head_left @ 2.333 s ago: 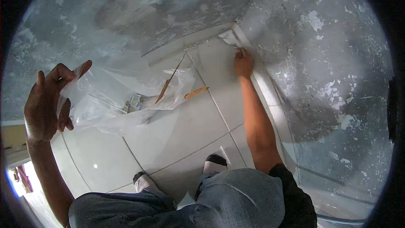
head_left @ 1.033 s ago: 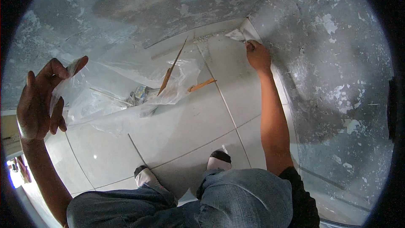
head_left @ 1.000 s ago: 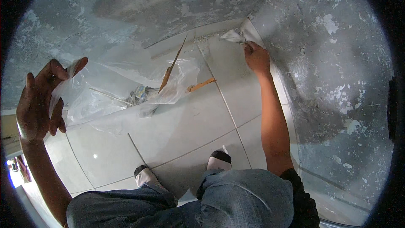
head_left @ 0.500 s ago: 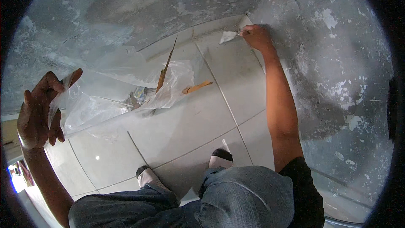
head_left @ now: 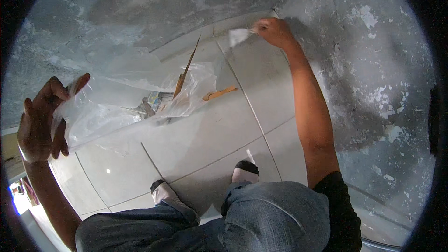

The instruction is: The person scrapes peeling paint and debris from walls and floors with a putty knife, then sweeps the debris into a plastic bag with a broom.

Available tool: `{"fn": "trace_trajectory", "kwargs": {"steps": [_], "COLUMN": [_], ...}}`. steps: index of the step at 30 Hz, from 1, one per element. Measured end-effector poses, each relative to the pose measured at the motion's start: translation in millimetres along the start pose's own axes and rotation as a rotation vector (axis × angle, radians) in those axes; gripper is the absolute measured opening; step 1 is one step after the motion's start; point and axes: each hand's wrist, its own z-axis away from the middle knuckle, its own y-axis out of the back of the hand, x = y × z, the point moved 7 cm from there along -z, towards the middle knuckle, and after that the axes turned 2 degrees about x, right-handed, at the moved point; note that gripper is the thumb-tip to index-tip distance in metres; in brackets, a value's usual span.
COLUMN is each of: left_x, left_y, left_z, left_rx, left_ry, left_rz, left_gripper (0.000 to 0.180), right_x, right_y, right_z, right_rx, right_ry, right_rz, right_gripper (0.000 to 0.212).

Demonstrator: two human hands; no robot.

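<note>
At the left, my left hand (head_left: 39, 123) grips the edge of a clear plastic bag (head_left: 100, 123) and holds its mouth up. The bag sags to the tiled floor, with some crumpled litter (head_left: 151, 102) inside. A long pointed splinter of wood (head_left: 181, 84) sticks up out of it. Near the far right corner, my right hand (head_left: 274, 31) is closed in a pinch on a small white scrap (head_left: 238, 36), just above the floor. The scrap is blurred, and whether it is paper or plastic I cannot tell.
A flat brown strip (head_left: 220, 94) lies at the bag's right edge. Grey walls with peeling paint (head_left: 373, 88) rise at the far side and right, above a tiled skirting (head_left: 200, 42). My socked feet (head_left: 245, 172) stand on the pale floor tiles (head_left: 200, 135).
My right hand has moved a little left, away from the corner, carrying the white scrap with it. My left hand and the bag have hardly shifted.
</note>
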Motion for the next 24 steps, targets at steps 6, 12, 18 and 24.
{"fn": "trace_trajectory", "kwargs": {"steps": [6, 12, 18, 24], "left_x": [-5, -12, -17, -17], "left_y": [7, 19, 30, 30], "left_z": [3, 10, 9, 10], "left_rx": [0.011, 0.017, 0.087, 0.069], "left_ry": [0.05, 0.099, 0.096, 0.09], "left_rz": [-0.1, -0.194, -0.213, -0.227], "left_gripper": [0.067, 0.07, 0.075, 0.077], "right_x": [-49, -49, -57, 7], "right_y": [-17, 12, -34, 30], "right_z": [-8, 3, 2, 7], "right_rx": [0.06, 0.001, -0.113, -0.024], "right_ry": [0.113, 0.238, 0.272, 0.052], "right_rz": [0.077, -0.031, 0.213, 0.245], "right_gripper": [0.023, 0.02, 0.02, 0.02]}}
